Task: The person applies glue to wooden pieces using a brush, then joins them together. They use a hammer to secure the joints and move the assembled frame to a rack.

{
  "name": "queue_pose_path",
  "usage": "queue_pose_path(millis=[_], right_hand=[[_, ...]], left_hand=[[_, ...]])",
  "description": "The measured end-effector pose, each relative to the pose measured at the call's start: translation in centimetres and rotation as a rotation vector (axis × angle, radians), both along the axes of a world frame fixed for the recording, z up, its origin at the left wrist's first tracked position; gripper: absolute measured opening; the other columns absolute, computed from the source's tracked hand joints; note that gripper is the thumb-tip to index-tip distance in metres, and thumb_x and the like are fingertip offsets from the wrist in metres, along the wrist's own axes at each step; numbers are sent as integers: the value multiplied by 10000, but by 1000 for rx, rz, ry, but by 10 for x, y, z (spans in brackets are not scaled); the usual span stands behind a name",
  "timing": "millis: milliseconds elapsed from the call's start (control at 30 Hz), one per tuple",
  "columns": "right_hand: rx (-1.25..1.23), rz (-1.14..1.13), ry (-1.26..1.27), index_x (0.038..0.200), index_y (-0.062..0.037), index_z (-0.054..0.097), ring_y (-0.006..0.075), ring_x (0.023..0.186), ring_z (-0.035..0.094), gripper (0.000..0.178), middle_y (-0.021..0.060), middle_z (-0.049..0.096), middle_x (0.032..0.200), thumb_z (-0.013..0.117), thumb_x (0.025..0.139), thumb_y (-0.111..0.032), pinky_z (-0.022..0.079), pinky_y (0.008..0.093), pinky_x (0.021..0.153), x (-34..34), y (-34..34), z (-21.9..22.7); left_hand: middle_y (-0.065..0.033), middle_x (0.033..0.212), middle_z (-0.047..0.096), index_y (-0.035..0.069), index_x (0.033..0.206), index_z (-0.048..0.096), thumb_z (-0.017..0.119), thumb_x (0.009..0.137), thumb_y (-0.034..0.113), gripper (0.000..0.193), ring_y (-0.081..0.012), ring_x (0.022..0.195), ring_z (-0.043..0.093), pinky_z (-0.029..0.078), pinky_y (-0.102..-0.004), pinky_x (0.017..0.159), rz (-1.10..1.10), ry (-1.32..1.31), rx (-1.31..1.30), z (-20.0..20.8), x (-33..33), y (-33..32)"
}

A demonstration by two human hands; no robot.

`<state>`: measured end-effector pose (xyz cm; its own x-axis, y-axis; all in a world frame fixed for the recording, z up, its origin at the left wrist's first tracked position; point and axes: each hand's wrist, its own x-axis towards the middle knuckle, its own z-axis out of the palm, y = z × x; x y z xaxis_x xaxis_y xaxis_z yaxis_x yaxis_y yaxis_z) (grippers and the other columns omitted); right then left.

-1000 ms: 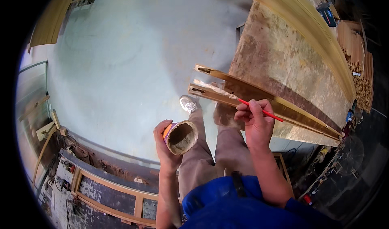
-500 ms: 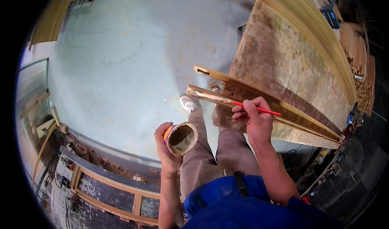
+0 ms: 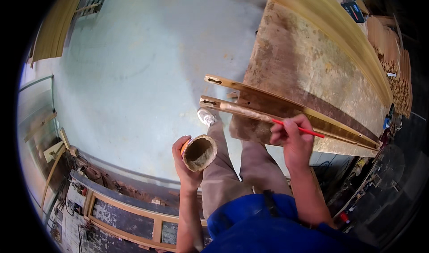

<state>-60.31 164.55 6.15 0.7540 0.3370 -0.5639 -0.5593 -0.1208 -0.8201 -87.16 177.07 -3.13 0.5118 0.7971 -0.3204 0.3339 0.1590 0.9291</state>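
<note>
My left hand (image 3: 188, 169) is wrapped round a tub (image 3: 199, 153) with an orange patch outside; its mouth tilts upward and pale paste cakes the rim and inner wall. Between the fingers of my right hand (image 3: 295, 139) is a thin red stick (image 3: 304, 130), its left tip at the edge of the nearer wooden bar (image 3: 250, 112). A pale smear of paste runs along that edge, left of the tip. Beside it, slightly farther off, lies a second wooden bar (image 3: 268, 94). Each bar has a dark slot at its left end, overhanging the worktop.
The bars rest on a stained worktop (image 3: 308, 51) at right. A long bent wooden strip (image 3: 344, 34) crosses its far part, with stacked wood strips (image 3: 404, 83) beyond. A wooden frame (image 3: 129, 208) lies lower left. Pale floor (image 3: 134, 96) spreads ahead of my shoe (image 3: 206, 117).
My right hand has drawn the red stick rightward along the nearer bar. The paste there looks flatter, and the slot at the bar's left end now shows. My left hand stays put with the tub.
</note>
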Motion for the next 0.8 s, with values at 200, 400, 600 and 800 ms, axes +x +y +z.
queue_pose_path(millis=[200,400,600,800], right_hand=[[96,98,-197,1031,32,593,210,673,688,166,203,734,866,696,1024,-98,595,337,644,11,-81,92],[170,291,-368,1021,26,665,181,726,696,127,150,750,892,719,984,-83,584,309,693,28,-215,154],[-38,369,-851,980,-23,667,282,710,698,110,116,725,884,752,926,-68,551,376,655,82,-455,185],[-290,4,-1076,1350,-62,607,229,684,682,553,86,683,847,871,873,-151,560,346,621,169,-676,211]], left_hand=[[-143,1374,557,48,1397,498,930,711,49,812,-295,1259,585,474,-388,1087,-43,27,127,26,22,-34],[-145,1366,570,53,1390,500,892,727,15,772,-308,1266,589,471,-404,1102,-212,-31,306,72,103,-145],[-131,1407,581,44,1437,490,930,753,85,814,-255,1294,594,488,-384,1107,-479,-231,257,108,235,-374],[-85,1308,672,26,1372,598,889,823,100,626,-198,1200,649,537,-373,1025,-719,-464,-113,137,403,-628]])
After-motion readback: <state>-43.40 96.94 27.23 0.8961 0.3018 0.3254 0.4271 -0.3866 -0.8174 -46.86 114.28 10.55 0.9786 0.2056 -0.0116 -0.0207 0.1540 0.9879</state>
